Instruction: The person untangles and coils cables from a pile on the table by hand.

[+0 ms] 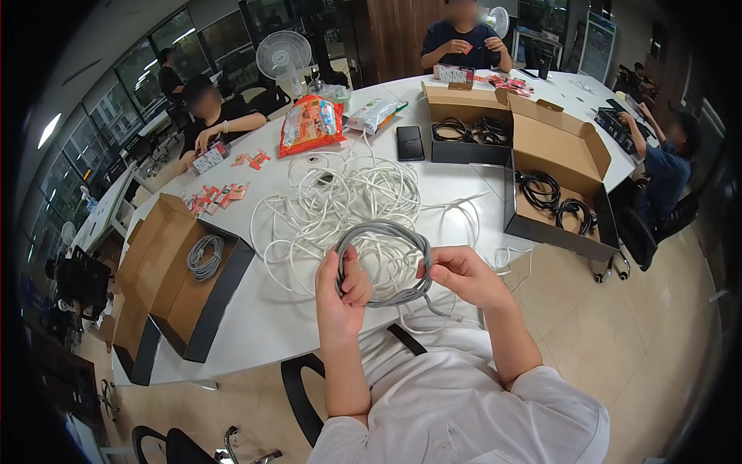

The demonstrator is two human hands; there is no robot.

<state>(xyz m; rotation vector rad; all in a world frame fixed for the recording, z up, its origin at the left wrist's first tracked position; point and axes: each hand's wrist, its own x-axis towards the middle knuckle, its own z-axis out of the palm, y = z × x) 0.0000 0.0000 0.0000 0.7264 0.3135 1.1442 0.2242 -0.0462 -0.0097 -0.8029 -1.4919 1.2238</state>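
A grey network cable (384, 224), wound into a loose coil, hangs between my two hands above the near part of the table. My left hand (345, 290) has its fingers curled round the left side of the coil. On the right side, my right hand (464, 276) pinches the coil between thumb and fingers; a loose cable end with a plug sticks out below it. Behind and beneath the coil lies a big tangle of white cable (363, 182) on the white table (224, 321).
An open box (178, 309) at the left holds a coiled grey cable (205, 258). Two open boxes at the right, one near (560, 216) and one farther (471, 151), hold black cables. Snack bags (311, 126) and a dark flat device (410, 144) lie behind the tangle. Several people sit around.
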